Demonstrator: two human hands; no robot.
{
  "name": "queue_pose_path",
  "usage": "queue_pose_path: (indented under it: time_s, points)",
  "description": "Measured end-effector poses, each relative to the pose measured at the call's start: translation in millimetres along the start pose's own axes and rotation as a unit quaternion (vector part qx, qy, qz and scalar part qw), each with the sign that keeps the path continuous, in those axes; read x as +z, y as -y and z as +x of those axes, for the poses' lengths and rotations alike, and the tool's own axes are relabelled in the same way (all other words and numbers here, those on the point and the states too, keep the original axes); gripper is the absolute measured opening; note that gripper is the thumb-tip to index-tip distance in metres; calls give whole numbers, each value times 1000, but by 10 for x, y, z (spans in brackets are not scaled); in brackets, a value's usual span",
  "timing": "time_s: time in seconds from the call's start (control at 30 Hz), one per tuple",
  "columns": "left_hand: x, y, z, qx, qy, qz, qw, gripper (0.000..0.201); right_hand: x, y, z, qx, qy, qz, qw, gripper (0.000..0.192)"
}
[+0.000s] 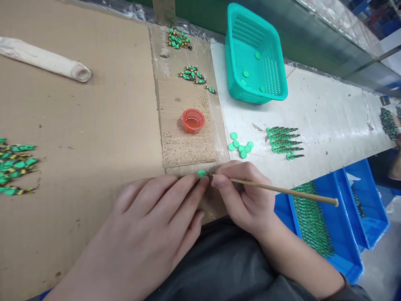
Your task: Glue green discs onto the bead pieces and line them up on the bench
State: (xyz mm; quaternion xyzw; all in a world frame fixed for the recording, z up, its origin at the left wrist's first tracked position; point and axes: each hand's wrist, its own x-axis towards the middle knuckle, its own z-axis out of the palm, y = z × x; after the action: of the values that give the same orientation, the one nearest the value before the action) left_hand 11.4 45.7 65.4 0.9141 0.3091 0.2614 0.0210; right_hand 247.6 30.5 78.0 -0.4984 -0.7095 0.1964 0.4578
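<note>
My right hand (246,192) pinches a thin wooden stick (294,192), its thick end pointing right and its tip near my left fingertips. The fingers of my left hand (156,209) are bent together at the board's front edge, with the fingertips on a small green disc (201,172). Something dark and tiny lies between the disc and the stick's tip; I cannot make it out. Just beyond my hands is a small red cup (193,121) of liquid on a speckled cardboard piece (188,152). Several loose green discs (240,148) lie to its right.
Behind stands a turquoise basket (230,62) with a few discs inside. Small green, black and yellow pieces lie in piles (191,74) and at far left (15,167). Green pieces with twisted dark stems (283,140) sit in rows. A pale rod (44,58) and blue bins (344,251) flank me.
</note>
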Motion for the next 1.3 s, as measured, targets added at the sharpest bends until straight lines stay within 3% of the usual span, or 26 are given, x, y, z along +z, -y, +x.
queue_pose_path:
  time_s: [0.73,0.93,1.17,1.3]
  points:
    - [9,-15,-22,-5,0,1,1000,40,4,-10,-17,31,15,5,999,17]
    - [1,-23,-15,-14,1,0,1000,39,3,-11,-35,36,-34,47,998,15]
    - [-26,-17,16,-9,10,-3,1000,37,38,17,-11,113,-106,107,982,16]
    - [-63,-1,51,-10,28,-12,999,36,52,19,32,122,-113,140,976,21]
